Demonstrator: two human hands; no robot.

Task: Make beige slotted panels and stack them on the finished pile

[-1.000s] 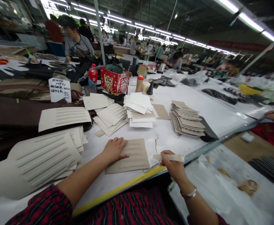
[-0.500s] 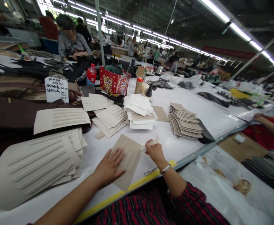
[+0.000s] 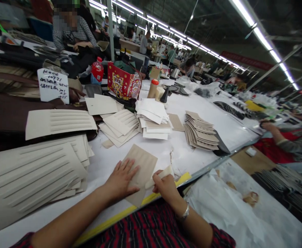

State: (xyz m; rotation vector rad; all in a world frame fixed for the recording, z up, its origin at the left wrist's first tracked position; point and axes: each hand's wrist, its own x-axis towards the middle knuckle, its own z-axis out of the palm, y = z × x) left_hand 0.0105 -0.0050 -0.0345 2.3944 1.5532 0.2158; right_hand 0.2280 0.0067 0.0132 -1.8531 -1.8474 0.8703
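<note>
A tan ribbed card piece (image 3: 143, 160) lies on the white table (image 3: 192, 155) near its front edge, turned at an angle. My left hand (image 3: 121, 179) rests flat on its lower part with the fingers spread. My right hand (image 3: 165, 186) is closed round a pale flat stick tool (image 3: 161, 175), whose end touches the right edge of the piece.
Stacks of cream ribbed pieces (image 3: 37, 172) fill the left. White sheets (image 3: 153, 117) and a tan stack (image 3: 199, 132) lie further back, with a red patterned bag (image 3: 122, 84) and a red bottle (image 3: 97, 70). Another person's arm (image 3: 277, 134) reaches in at the right. Other people work behind.
The tan piece has been turned from lying square to an angle. My right hand with the stick went up onto the piece and has now come back toward its near right edge.
</note>
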